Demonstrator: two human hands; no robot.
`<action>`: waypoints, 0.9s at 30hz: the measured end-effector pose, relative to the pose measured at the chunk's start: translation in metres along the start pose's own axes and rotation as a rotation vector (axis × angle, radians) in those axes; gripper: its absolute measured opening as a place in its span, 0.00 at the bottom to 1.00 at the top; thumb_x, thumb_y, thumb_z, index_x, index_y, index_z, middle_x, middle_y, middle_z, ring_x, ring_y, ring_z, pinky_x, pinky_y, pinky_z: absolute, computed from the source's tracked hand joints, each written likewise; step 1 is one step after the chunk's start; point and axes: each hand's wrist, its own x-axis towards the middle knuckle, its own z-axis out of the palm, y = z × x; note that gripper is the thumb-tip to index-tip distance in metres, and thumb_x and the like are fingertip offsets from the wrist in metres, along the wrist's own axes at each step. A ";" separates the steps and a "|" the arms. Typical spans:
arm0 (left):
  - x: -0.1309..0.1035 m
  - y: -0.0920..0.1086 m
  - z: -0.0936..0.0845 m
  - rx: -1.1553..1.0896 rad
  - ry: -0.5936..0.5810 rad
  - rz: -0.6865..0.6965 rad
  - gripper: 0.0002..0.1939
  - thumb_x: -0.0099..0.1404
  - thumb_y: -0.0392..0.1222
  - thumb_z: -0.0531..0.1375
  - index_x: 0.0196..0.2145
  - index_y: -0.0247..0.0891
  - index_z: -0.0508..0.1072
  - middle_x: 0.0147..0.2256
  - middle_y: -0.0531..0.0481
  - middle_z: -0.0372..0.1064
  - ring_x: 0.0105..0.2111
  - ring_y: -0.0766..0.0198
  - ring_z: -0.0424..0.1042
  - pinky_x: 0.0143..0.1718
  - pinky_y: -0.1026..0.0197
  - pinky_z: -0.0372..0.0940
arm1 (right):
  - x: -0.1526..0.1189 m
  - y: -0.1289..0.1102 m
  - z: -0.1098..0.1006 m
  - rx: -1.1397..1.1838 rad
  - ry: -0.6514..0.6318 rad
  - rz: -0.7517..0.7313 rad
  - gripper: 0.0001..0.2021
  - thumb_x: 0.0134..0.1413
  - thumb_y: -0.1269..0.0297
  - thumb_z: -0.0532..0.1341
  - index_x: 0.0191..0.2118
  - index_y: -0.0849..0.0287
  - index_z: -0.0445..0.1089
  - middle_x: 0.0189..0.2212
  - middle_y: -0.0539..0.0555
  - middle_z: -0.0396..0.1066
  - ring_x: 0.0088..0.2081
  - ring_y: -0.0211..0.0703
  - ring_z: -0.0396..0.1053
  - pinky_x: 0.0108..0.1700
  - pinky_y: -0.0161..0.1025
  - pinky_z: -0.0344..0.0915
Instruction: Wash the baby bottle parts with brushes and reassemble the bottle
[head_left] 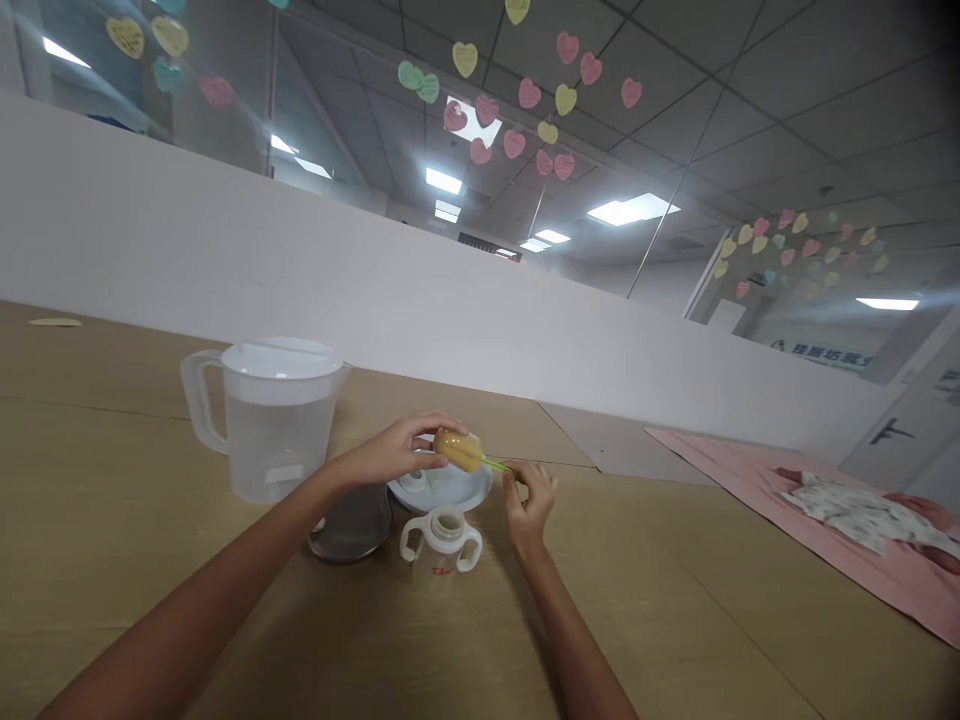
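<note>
The left hand [399,450] is holding the yellow piece [460,451] with half-curled fingers; the right hand [531,502] is pinching the green stick [495,465], fingers nearly together. The piece is hanging above the bowl [466,496], toward the far edge of the table [652,590], looking light, soft, perhaps slippery; its middle is seeming the safer hold.

Left hand [409,447] partly hiding yellow piece [459,452] mid-frame; right edge cutting off pink cloth [727,468]; heart notes [568,47] up top looking unreadably small.

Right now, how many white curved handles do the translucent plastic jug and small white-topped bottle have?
3: the jug has one handle, leftmost in the picture; the bottle has a left handle and right handle. None seems hidden.
</note>
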 end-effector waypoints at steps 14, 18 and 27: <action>-0.002 0.015 0.006 0.582 0.243 -0.293 0.28 0.61 0.59 0.44 0.20 0.35 0.68 0.15 0.52 0.61 0.17 0.65 0.62 0.20 0.64 0.52 | -0.001 -0.010 0.000 -0.054 -0.025 -0.165 0.11 0.55 0.66 0.50 0.30 0.59 0.69 0.26 0.52 0.69 0.30 0.40 0.60 0.35 0.39 0.48; -0.002 0.006 -0.013 0.695 0.219 -0.252 0.20 0.56 0.55 0.53 0.38 0.37 0.70 0.32 0.49 0.70 0.32 0.60 0.69 0.30 0.64 0.59 | 0.001 0.002 0.001 -0.198 -0.047 -0.145 0.11 0.55 0.67 0.51 0.31 0.59 0.70 0.27 0.52 0.69 0.30 0.40 0.60 0.36 0.39 0.47; -0.017 -0.028 -0.051 1.103 -0.012 -0.461 0.22 0.46 0.29 0.57 0.41 0.36 0.69 0.42 0.44 0.68 0.42 0.55 0.67 0.38 0.62 0.61 | 0.001 0.018 0.008 -0.368 -0.100 -0.080 0.10 0.52 0.70 0.52 0.30 0.59 0.71 0.26 0.52 0.70 0.30 0.41 0.59 0.35 0.38 0.45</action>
